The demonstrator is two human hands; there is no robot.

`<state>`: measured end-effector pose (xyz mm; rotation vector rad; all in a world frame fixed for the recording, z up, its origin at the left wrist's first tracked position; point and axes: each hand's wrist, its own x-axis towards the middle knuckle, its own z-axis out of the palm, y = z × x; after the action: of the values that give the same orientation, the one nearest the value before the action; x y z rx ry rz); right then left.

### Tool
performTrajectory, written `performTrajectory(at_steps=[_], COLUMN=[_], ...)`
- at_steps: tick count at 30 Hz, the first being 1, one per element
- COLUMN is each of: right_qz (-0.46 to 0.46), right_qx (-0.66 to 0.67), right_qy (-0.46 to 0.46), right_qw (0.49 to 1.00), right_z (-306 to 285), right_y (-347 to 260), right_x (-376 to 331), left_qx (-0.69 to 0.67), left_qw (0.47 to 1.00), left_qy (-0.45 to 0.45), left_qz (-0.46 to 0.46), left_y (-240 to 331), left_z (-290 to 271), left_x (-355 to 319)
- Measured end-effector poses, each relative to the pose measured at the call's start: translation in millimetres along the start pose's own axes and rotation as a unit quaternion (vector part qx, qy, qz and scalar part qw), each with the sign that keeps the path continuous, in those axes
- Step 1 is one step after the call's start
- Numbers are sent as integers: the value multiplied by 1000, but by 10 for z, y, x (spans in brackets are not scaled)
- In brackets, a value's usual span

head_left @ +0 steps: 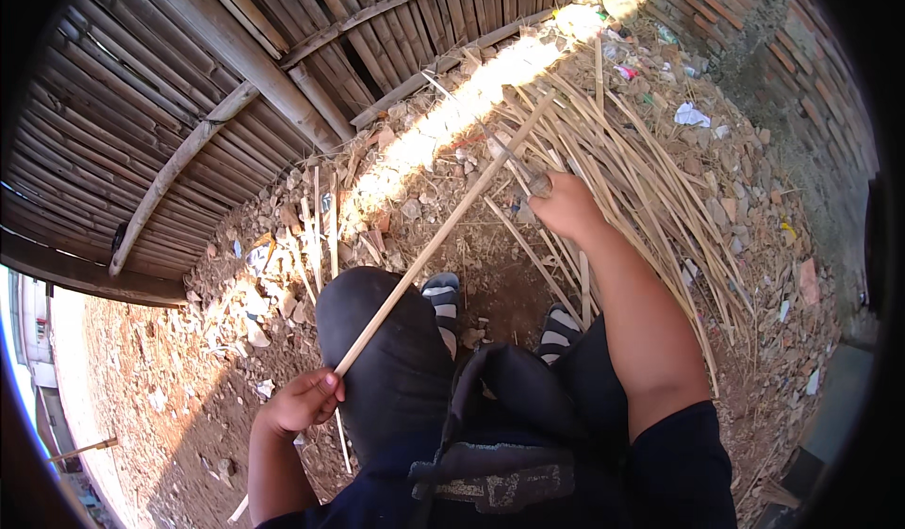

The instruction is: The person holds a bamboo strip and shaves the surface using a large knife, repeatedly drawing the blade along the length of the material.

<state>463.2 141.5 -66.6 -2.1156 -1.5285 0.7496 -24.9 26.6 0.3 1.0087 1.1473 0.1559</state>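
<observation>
My left hand [300, 400] grips the near end of a long pale bamboo strip [443, 232] that slants up and away over my left knee. My right hand [566, 206] is closed on the handle of a knife [517, 161], whose blade lies against the strip farther up. Both hands are on the same strip, the right one well ahead of the left. My knees in dark trousers and two striped sandalled feet [443, 298] show below the strip.
A heap of split bamboo strips [650, 180] lies on the rubble-strewn ground to the right. A bamboo slat wall [189, 86] rises at the left and back, a brick wall [754, 29] at the far right. Stones and litter cover the dirt.
</observation>
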Motion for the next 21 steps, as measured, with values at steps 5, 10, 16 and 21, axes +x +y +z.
performTrajectory(at_steps=[5, 10, 16, 21], right_qz=[-153, 14, -142, -175], right_qx=[-112, 24, -67, -107], right_qy=[-54, -24, -57, -81], right_qw=[980, 999, 986, 975], right_z=[-6, 22, -21, -132], right_y=[-545, 19, -560, -315], right_x=[-290, 12, -371, -320], left_qx=[-45, -56, -83, -84], left_qw=[999, 998, 996, 996], left_qy=[1, -17, -27, -39], left_qz=[1, -25, -12, -9], left_y=[-177, -27, -159, -145], left_z=[-74, -90, -121, -137], left_x=[7, 37, 47, 40])
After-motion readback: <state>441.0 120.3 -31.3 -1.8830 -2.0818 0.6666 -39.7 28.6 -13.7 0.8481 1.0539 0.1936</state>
